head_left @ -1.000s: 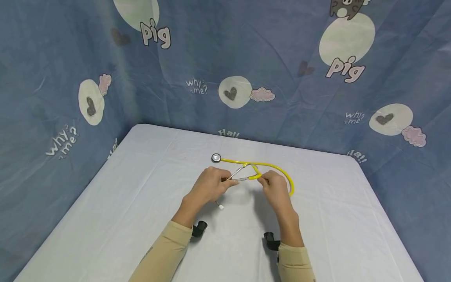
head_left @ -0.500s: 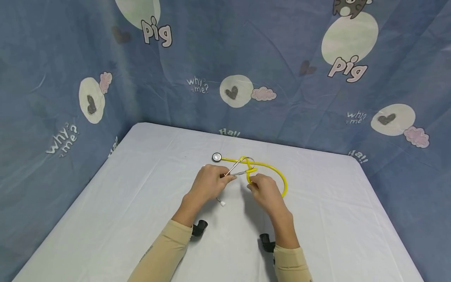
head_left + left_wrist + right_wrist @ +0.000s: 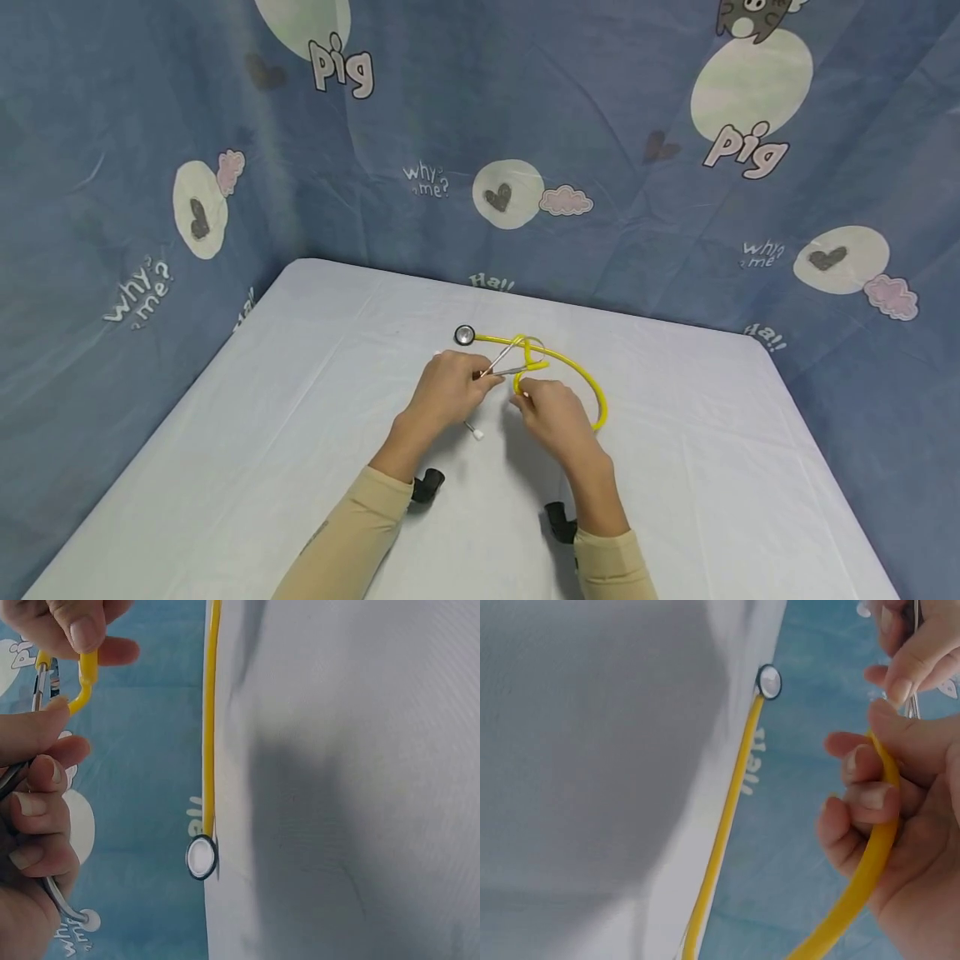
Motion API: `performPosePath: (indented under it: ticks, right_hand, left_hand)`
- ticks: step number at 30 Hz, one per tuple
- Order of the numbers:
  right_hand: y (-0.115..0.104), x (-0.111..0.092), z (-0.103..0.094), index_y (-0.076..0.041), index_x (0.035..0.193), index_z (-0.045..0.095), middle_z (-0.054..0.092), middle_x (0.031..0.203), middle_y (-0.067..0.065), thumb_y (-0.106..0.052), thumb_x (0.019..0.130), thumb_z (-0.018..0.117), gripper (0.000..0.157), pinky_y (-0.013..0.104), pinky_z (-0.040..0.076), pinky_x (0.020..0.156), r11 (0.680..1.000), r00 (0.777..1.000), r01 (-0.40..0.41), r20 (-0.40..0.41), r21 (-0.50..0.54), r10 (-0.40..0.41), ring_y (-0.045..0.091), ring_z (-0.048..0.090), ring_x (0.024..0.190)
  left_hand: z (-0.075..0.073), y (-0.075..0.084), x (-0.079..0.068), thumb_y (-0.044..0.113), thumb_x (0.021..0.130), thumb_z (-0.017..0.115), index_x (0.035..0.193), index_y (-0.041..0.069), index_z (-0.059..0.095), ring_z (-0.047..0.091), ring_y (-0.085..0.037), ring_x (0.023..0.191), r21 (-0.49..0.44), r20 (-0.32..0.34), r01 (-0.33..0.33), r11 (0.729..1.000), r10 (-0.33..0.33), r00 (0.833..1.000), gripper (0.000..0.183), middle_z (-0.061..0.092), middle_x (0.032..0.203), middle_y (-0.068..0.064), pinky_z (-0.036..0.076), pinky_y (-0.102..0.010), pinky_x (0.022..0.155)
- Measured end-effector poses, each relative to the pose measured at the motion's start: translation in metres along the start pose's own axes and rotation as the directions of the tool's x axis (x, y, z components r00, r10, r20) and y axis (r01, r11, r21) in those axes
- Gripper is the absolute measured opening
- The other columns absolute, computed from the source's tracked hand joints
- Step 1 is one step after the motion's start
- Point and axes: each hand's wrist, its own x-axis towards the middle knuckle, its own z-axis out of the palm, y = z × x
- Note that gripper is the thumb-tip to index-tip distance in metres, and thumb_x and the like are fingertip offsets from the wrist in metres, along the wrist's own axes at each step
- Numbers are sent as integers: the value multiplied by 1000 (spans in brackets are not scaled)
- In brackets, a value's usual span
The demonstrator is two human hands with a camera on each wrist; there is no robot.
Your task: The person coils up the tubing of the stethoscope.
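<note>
A stethoscope with yellow tubing (image 3: 581, 372) is held between the two hands over the white table. Its round chest piece (image 3: 465, 335) rests toward the back of the table, and shows again as a chest piece (image 3: 202, 857) in the left wrist view. The left hand (image 3: 448, 387) grips the metal ear tubes, its fingers curled round them; one white ear tip (image 3: 477, 434) pokes out below. Close beside it, the right hand (image 3: 555, 415) pinches the yellow tube near the fork. In the right wrist view the tube (image 3: 871, 859) runs through the right hand's curled fingers.
White cloth covers the table (image 3: 315, 350), which meets a blue printed curtain (image 3: 405, 225) at the back and sides. Black wrist mounts (image 3: 428, 486) sit under the forearms, near the tan sleeves (image 3: 352, 533).
The right hand has moved left toward the left hand, bending the yellow tube back near the fork. The tube's loop has shifted left with it; the left hand has stayed almost still.
</note>
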Motion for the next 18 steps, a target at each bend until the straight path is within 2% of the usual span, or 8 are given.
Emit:
performPosePath:
  ticks: [4,7,11,18]
  right_hand:
    - [-3,-1,-1,-14,68,46,32,63,-6,-2,90,64,31,23,28,54,999,999,11,50,30,-13,9,34,58]
    - [-4,-1,-2,-15,67,42,27,65,-5,2,89,61,33,23,25,55,999,997,28,70,25,-30,9,30,59]
    - [-7,-2,-4,-16,64,42,30,62,-6,-4,91,66,37,23,27,54,999,997,38,70,-23,-36,10,33,57]
    - [-12,-2,-7,-18,61,48,44,60,-6,-11,89,72,37,26,35,55,995,997,54,56,-79,-50,11,42,58]
  left_hand:
    - [0,0,0,31,85,78,57,21,48,39,-9,52,16,-13,7,1000,-7,1000,42,40,51,10,28,-25,51]
    - [0,0,0,30,85,78,57,20,47,39,-9,52,27,-11,7,1000,-7,1000,43,39,51,10,28,-25,52]
    - [4,1,0,30,85,78,57,19,47,37,-9,52,48,6,0,999,-1,1000,43,39,52,9,26,-25,51]
    - [10,4,0,27,86,77,59,20,52,37,-8,52,89,46,-24,996,20,999,37,44,54,9,27,-24,50]
